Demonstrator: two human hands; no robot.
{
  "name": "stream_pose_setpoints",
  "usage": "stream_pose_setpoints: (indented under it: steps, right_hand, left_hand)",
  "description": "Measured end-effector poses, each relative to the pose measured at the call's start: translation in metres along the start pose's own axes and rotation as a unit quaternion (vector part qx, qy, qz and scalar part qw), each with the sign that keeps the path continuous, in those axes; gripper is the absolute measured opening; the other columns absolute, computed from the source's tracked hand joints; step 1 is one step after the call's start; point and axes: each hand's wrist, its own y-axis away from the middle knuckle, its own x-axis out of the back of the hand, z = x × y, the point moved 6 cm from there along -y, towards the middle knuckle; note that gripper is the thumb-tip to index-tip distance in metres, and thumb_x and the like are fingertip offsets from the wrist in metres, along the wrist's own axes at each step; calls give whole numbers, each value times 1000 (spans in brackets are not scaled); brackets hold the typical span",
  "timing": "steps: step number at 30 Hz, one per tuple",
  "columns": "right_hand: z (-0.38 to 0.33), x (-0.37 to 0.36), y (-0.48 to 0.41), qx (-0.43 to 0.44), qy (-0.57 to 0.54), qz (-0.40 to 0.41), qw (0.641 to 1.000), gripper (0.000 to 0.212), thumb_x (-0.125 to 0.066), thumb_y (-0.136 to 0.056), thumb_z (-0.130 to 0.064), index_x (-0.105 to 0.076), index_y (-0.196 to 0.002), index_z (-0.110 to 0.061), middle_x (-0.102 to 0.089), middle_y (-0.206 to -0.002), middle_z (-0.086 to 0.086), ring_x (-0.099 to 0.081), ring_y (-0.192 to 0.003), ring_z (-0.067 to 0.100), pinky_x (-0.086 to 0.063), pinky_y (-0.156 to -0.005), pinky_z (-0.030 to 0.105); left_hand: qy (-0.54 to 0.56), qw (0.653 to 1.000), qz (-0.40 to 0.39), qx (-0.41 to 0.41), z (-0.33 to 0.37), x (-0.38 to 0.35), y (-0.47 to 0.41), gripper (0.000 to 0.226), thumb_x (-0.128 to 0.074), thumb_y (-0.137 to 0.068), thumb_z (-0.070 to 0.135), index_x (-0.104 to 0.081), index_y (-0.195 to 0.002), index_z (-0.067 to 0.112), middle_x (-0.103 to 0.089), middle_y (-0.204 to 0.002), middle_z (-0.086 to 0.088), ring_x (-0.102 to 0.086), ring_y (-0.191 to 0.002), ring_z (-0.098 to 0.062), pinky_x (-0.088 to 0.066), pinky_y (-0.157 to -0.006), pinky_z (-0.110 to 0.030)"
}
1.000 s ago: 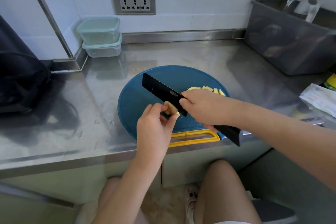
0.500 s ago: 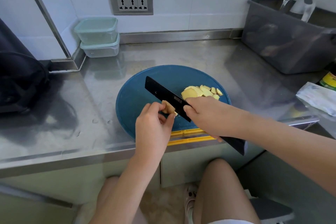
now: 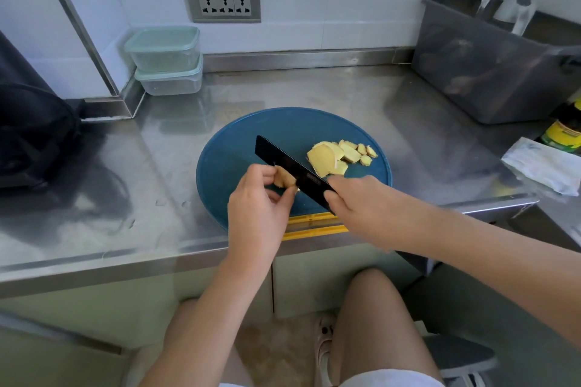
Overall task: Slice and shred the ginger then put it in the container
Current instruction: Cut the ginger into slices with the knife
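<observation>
A round blue cutting board with a yellow handle lies at the counter's front edge. My left hand pinches a small ginger piece over the board. My right hand grips a black knife, its blade lying against the right side of that piece. Several pale yellow ginger slices lie in a fanned heap on the board, right of the blade. Two stacked clear containers with pale green lids stand at the back left, against the wall.
A grey plastic tub stands at the back right. A dark bottle with a yellow label and a white packet sit at the right edge. A black bag lies on the left. A wall socket is behind.
The ginger slices, first mostly hidden behind my right hand, now show fully beside the blade. Both hands stay at the ginger piece with the knife against it.
</observation>
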Motion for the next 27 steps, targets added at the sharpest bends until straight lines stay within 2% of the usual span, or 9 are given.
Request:
stream_pose_setpoints:
  steps: [2, 6, 12, 15, 18, 20, 23, 27]
  right_hand:
    - [5, -1, 9, -4, 4, -4, 1000, 25, -23, -102, -30, -40, -90, -16, -43, -66, -3, -48, -68, 21, -38, -58, 20]
    - [3, -2, 7, -1, 2, -2, 1000, 25, -23, -102, -28, -40, -88, -16, -42, -66, -3, -48, -67, 20, -38, -58, 19]
    - [-12, -4, -27, 9, -3, -9, 1000, 28, -26, -103, -24, -38, -78, -18, -37, -66, -3, -42, -62, 19, -33, -55, 19]
    - [-22, -1, -49, 22, -9, -30, 999, 34, -27, -103, -23, -35, -70, -21, -36, -67, -3, -33, -56, 9, -30, -54, 19]
    - [-16, 4, -54, 9, -29, -37, 999, 37, -26, -103, -26, -32, -67, -24, -41, -69, -2, -36, -56, 6, -31, -54, 17]
    - [-9, 7, -49, -9, -52, -54, 997, 37, -25, -104, -28, -37, -70, -20, -45, -69, 2, -42, -48, 5, -35, -49, 18]
    - [6, 13, -39, -49, -126, -65, 989, 34, -30, -102, -34, -47, -86, -9, -47, -60, 4, -46, -32, 11, -41, -38, 23]
    - [26, 25, -28, -77, -168, -51, 981, 11, -44, -99, -27, -48, -100, -17, -50, -58, 5, -45, -33, 15, -43, -37, 26]
  left_hand:
    - [2, 1000, 0, 10, -1, -2, 0, 33, -77, -77, 19, -61, -105, 15, -63, -90, 11, -56, -61, 5, -45, -59, -8]
    - [1, 1000, -4, 2, 0, -4, 1, 27, -76, -77, 16, -66, -102, 11, -67, -91, 3, -57, -62, 2, -46, -60, -8]
    - [7, 1000, -8, 1, 1, -6, 5, 23, -77, -75, 19, -68, -95, 12, -65, -82, 3, -56, -59, -3, -48, -58, -13]
    - [-2, 1000, -5, -1, 1, -8, 9, 21, -75, -76, 22, -68, -94, 11, -65, -79, 2, -55, -59, -6, -46, -59, -16]
    - [9, 1000, -1, 6, 0, -7, 8, 24, -74, -79, 26, -67, -99, 15, -65, -84, 6, -57, -62, -6, -49, -61, -17]
    - [20, 1000, 3, 3, 2, -7, 8, 23, -74, -79, 23, -64, -100, 18, -64, -88, 7, -58, -70, -3, -50, -65, -16]
    - [14, 1000, 4, 4, 1, -8, 7, 27, -72, -81, 17, -61, -106, 18, -63, -96, 7, -58, -74, 0, -50, -71, -16]
    - [3, 1000, -3, 12, 1, -9, 5, 30, -71, -81, 20, -60, -109, 18, -63, -100, 9, -58, -67, 1, -49, -69, -12]
